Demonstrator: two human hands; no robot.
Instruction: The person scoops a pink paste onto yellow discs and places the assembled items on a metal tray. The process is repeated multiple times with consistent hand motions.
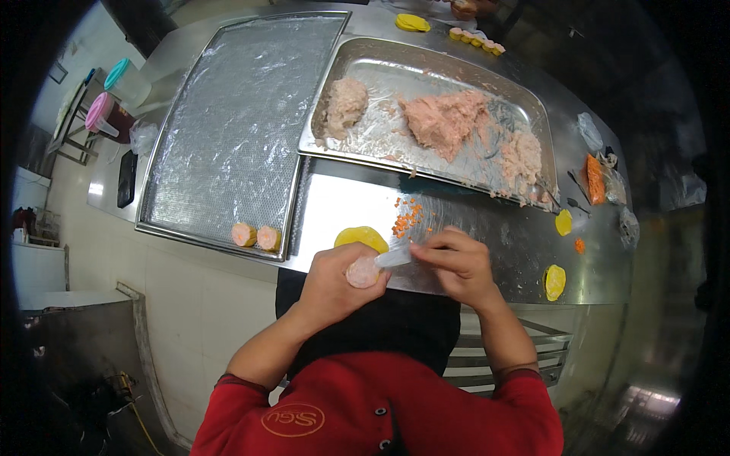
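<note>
My left hand (327,285) is wrapped around a dumpling (363,272) whose round pink meat filling faces up. A pale, flat spatula (394,258) is gripped in my right hand (462,264), its blade against the edge of that filling. Just beyond my left hand lies a stack of round yellow wrappers (360,237) on the steel table. Small diced orange bits (407,216) are scattered ahead of my right hand. Two finished-looking dumplings (256,236) stand side by side at the near right corner of the film-covered mesh tray (228,114).
Behind the orange bits sits a deep steel pan (426,173) with mounds of pink meat paste (449,121). More yellow wrappers (555,282) and a bag of orange bits (595,180) lie at right. Lidded jugs (131,83) stand far left. Another person's hand (464,9) shows at the far edge.
</note>
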